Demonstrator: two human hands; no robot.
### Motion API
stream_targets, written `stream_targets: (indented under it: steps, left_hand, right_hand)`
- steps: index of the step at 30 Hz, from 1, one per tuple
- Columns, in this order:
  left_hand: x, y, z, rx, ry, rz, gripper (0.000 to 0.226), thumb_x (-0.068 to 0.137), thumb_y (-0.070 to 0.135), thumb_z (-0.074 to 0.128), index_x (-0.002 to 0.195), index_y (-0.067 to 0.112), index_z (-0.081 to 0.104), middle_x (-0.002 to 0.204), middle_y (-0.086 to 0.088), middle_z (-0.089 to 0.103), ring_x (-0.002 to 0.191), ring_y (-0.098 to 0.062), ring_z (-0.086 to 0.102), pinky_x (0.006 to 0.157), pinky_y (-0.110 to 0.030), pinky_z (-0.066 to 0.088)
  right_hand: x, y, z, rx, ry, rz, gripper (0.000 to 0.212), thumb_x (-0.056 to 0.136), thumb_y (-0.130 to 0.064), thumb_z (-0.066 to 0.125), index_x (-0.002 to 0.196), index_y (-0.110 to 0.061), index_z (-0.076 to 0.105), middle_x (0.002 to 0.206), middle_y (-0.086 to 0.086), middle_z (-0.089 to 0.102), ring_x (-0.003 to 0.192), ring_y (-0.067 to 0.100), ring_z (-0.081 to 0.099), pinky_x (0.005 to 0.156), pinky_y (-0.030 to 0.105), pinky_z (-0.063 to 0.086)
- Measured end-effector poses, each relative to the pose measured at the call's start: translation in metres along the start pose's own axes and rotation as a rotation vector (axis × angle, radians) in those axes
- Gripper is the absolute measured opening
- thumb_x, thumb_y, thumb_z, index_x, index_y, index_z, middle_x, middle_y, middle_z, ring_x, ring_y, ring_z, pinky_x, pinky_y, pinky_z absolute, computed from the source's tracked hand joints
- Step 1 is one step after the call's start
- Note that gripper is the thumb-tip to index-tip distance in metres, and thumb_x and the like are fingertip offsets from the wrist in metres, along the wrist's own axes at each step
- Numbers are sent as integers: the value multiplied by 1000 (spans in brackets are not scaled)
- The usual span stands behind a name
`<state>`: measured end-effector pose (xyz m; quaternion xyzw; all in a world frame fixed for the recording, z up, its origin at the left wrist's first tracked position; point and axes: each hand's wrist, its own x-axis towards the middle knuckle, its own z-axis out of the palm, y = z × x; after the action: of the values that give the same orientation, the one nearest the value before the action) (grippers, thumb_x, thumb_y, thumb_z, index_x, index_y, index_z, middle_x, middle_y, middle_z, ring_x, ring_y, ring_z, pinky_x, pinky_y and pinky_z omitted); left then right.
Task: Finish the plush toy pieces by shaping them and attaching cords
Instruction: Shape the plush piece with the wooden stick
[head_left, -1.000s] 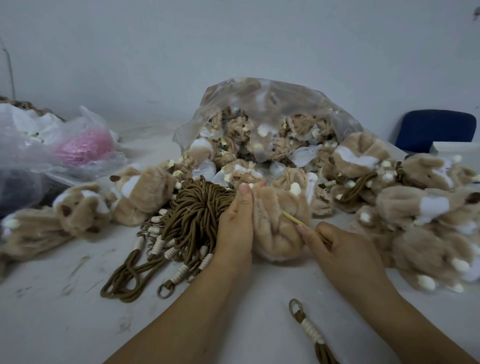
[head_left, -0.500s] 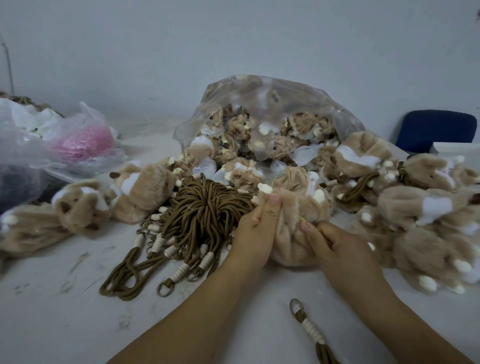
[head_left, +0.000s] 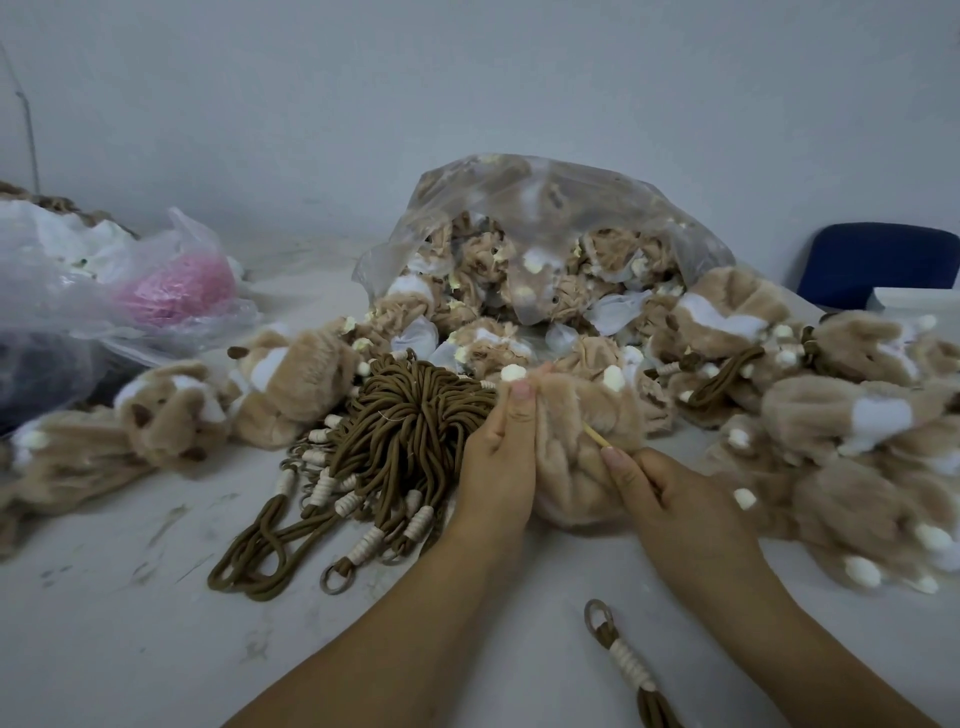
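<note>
Plush toy piece (head_left: 576, 441) sits on the table (head_left: 130, 623) right in front of me, wedged between both hands, with the big clear bag (head_left: 545, 218) of unfinished ones just behind it. From the head view, my left hand (head_left: 501, 457) is wrapped round its left side, thumb and fingertip pinching the fur up near the top. My right hand (head_left: 670, 499) pinches a thin pale stick (head_left: 597, 435) with its tip poked into the fur on the right side. This thing looks super light and squishy, all floppy fur. I'd guess it collapses wherever you squeeze, so honestly the best hold is bunching the fabric near the top opening instead of cupping the body. It doesn't look fragile, but the fur is probably slippery enough to slide out of a lazy grip. The cord bundle (head_left: 405, 431) lies just left of my left hand, and one loose cord (head_left: 623, 660) waits near the table edge between my forearms, not attached yet. Compared with half a second ago, more of the stick shows outside the fur. The piece also looks less scrunched, and my left hand sits about where it was.
</note>
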<state>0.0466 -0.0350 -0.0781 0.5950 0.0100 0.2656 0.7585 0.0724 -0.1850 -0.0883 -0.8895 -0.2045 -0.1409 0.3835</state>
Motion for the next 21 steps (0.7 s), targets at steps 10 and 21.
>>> stream_targets:
  steps: [10, 21]
  left_hand:
    - [0, -7, 0, 169, -46, -24, 38, 97, 51, 48, 88, 26, 74, 91, 5, 77, 93, -7, 72, 83, -21, 54]
    - [11, 0, -10, 37, 65, 12, 24, 100, 26, 52, 108, 12, 69, 112, 1, 73, 105, -8, 68, 82, -16, 52]
  right_hand:
    - [3, 2, -2, 5, 37, -33, 57, 79, -74, 28, 64, -23, 49, 62, -15, 58, 55, 6, 53, 55, 34, 43]
    - [10, 17, -12, -22, 73, -49, 44, 85, -63, 36, 69, -26, 53, 63, -7, 52, 65, 7, 51, 59, 33, 37]
